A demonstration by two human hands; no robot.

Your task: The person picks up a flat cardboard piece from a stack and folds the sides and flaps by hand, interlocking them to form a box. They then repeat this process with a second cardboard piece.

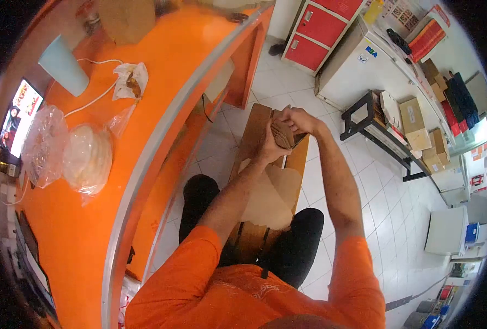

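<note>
Out over a wooden bench [250,131], my left hand [268,147] is wrapped round a brown folded bundle of paper or thin card [282,133], whose layered edges face up. My right hand [300,120] has its fingers bent over the upper right side of the same bundle, touching it. Exactly what its fingertips grip is partly hidden. Brown paper sheets [273,194] lie loose on the bench between my knees, below both hands.
To the left runs an orange counter [161,60] with a metal edge. It carries a light blue cup [64,66], a plastic bag of round pale items [87,156] and a lit screen [20,118]. A black-framed bench [383,134] with cardboard boxes stands right, beside a white freezer [358,63].
</note>
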